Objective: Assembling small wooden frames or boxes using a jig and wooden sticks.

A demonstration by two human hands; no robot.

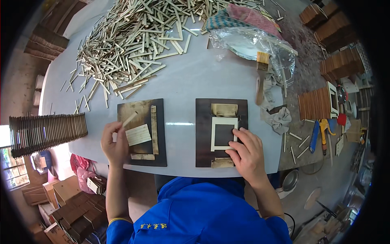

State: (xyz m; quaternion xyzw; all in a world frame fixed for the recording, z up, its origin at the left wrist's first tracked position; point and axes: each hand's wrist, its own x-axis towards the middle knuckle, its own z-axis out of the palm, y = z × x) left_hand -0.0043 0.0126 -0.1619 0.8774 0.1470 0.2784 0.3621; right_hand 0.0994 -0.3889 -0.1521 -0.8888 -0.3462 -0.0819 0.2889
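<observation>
On the right dark board [221,132] a pale frame [224,134] of four thin sticks is already laid as a closed rectangle between two wooden blocks, so this side looks nearly done. The right hand [245,156] rests on the lower right corner of that frame, its fingers [239,140] flat and spread, pressing down on it — it does not close around anything.

The left dark board [142,132] seems less far along: it carries an upright wooden strip near its right edge, a block at the bottom and a row of short sticks [138,135] side by side in the middle, but no closed frame. The left hand [115,142] is at the left edge of this board and pinches one loose stick [129,119] between thumb and fingers; the stick points up and to the right, just above the row.

Further back on the counter [191,77] lies a large heap of sticks [134,36] — plenty of material is left.
</observation>
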